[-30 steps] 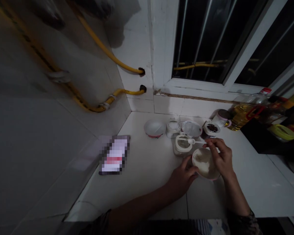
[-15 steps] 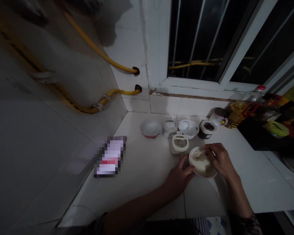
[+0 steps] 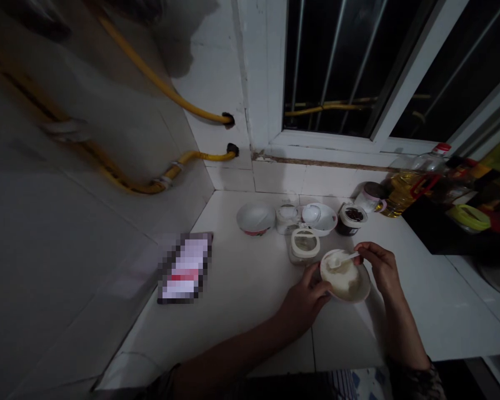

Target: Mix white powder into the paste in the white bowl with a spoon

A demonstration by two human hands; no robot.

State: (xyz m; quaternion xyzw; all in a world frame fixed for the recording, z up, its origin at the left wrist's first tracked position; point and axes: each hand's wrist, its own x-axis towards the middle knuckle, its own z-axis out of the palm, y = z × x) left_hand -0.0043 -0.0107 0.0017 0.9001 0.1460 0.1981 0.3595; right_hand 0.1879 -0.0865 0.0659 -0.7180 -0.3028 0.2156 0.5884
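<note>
Several jars (image 3: 352,219) and bowls (image 3: 255,218) line the tiled counter (image 3: 241,316).

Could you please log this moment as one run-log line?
left hand: steadies white bowl | right hand: holds spoon over bowl

No readable text or labels anywhere.
</note>
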